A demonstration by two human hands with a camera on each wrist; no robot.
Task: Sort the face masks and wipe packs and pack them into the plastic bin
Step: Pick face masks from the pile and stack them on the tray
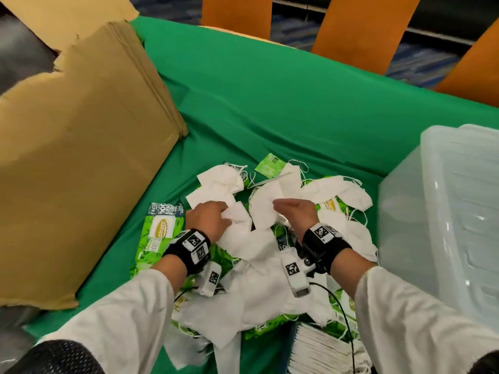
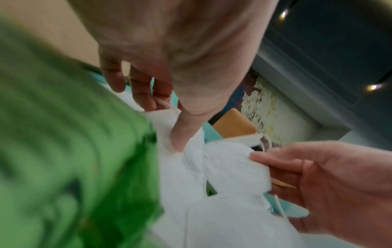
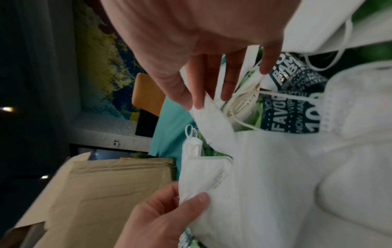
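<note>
Here we pinch one face mask [image 1: 239,220] in the left hand [image 1: 209,218] and one [image 1: 266,203] in the right hand [image 1: 295,210], over the pile at 6 o'clock, and should free tangled ear loops before the plastic bin [image 1: 442,211] at 3 o'clock.

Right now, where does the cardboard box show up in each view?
Head: cardboard box fills the upper left, on the green cloth.
Left wrist: only a blurred tan strip at the top left, likely the box.
Right wrist: box at lower left.
Shared landmark: the left hand pinching a white mask.
</note>
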